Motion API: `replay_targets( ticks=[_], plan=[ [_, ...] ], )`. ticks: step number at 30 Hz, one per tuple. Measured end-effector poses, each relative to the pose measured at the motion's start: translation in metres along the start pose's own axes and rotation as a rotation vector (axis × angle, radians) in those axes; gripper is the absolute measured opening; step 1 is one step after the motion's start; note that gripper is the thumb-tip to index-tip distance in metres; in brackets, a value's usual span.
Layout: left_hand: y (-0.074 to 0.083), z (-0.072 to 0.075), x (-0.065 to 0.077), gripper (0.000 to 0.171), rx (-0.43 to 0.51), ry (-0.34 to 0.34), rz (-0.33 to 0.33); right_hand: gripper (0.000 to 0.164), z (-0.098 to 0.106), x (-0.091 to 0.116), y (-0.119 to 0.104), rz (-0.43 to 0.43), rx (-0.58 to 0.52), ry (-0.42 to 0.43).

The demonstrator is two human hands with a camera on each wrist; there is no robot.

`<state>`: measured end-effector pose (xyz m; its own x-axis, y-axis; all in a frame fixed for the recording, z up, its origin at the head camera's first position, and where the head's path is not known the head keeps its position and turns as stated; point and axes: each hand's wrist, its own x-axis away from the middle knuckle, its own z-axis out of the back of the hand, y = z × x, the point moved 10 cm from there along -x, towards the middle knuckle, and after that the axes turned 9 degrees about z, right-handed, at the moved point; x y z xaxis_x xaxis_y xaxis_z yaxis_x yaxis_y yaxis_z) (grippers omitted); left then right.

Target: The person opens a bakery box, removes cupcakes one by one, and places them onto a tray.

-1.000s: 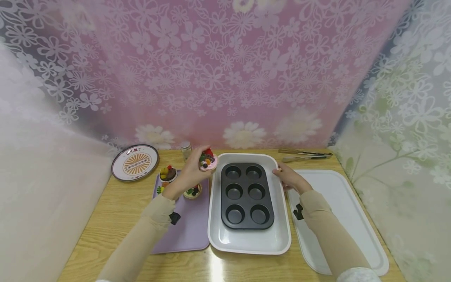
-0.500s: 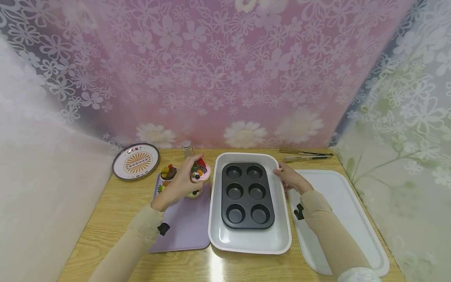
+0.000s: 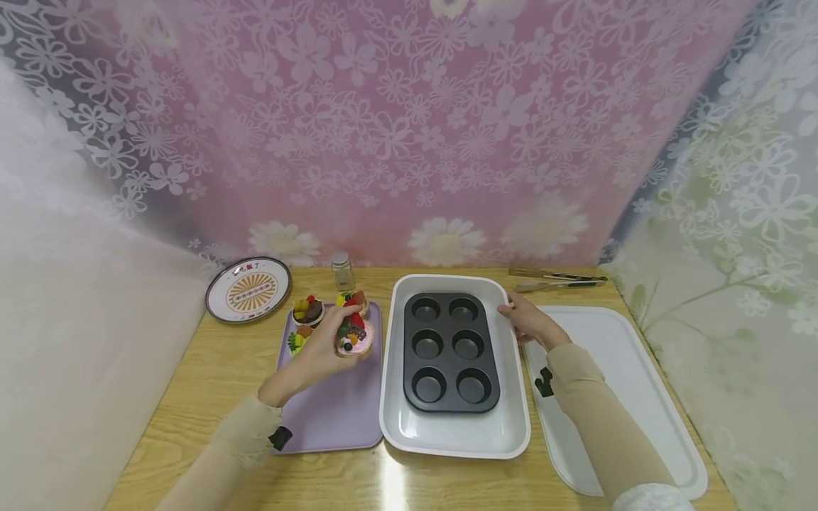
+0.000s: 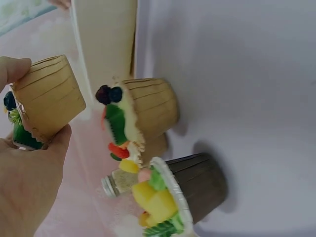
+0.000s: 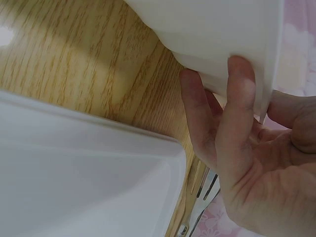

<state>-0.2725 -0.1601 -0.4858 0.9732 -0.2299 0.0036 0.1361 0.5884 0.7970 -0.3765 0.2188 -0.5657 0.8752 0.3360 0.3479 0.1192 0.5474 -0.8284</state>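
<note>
My left hand (image 3: 313,358) holds a fruit-topped cupcake (image 3: 359,343) with pink icing above the back of the purple tray (image 3: 332,422). In the left wrist view, thumb and fingers pinch its tan pleated cup. Below it on that tray stand several other cupcakes, among them a tan-cupped one (image 4: 155,106) with berries and a brown-cupped one (image 4: 197,182) with yellow fruit. My right hand (image 3: 535,325) grips the right rim of the deep white tray (image 3: 456,451), thumb over the edge and fingers against the outer wall. A black muffin pan (image 3: 450,352) sits inside, its cups bare.
A flat white tray (image 3: 645,411) lies at the right, under my right forearm. Tongs (image 3: 562,285) lie behind it by the wall. A patterned plate (image 3: 249,289) is at the back left, and a small glass jar (image 3: 343,272) stands behind the purple tray.
My left hand has carried the pink-iced cupcake leftward and towards me, from beside the deep tray's left rim to over the purple tray. The right hand has stayed at the rim.
</note>
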Motion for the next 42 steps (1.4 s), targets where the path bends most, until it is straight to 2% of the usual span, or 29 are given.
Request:
replay_targets(
  ticks=[3, 10, 24, 33, 42],
  plan=[
    [-0.004, -0.007, 0.006, 0.087, -0.009, -0.027, -0.008, 0.051, 0.001, 0.000, 0.000, 0.004, 0.002, -0.003],
    [-0.011, -0.020, 0.020, 0.083, -0.103, -0.066, -0.021, 0.051, 0.002, 0.000, -0.001, 0.007, -0.002, -0.005],
    [-0.024, -0.031, 0.030, 0.080, -0.233, -0.127, -0.059, 0.049, 0.004, -0.001, 0.005, -0.019, -0.011, 0.007],
    [-0.034, -0.043, 0.036, 0.081, -0.269, -0.149, -0.077, 0.051, 0.003, -0.003, 0.006, -0.022, -0.009, 0.001],
    [-0.041, -0.043, 0.039, 0.084, -0.265, -0.161, -0.053, 0.053, 0.002, -0.003, 0.005, -0.015, -0.004, 0.002]
  ],
)
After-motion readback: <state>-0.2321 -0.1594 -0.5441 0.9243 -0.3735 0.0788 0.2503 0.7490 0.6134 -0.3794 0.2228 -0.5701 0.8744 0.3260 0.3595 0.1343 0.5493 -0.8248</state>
